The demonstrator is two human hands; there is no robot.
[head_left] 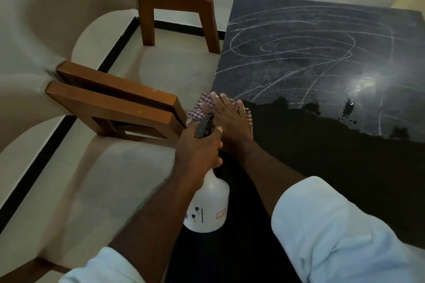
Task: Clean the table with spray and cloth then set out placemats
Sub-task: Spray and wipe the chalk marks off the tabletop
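Note:
The dark stone table point(322, 57) fills the right half of the view, with white swirling streaks across its far part. My right hand point(230, 115) lies flat with straight fingers on a red-and-white checked cloth point(204, 104) at the table's left edge. My left hand point(197, 147) grips the neck of a white spray bottle point(208, 204) with a black trigger head point(204, 125), held upright just in front of the right wrist. No placemats are in view.
Three wooden-framed chairs with beige cushions stand left of the table; the nearest armrests point(115, 96) come close to the cloth. A bright light reflection point(361, 82) sits on the table's right side. Pale tiled floor with black border lies beyond.

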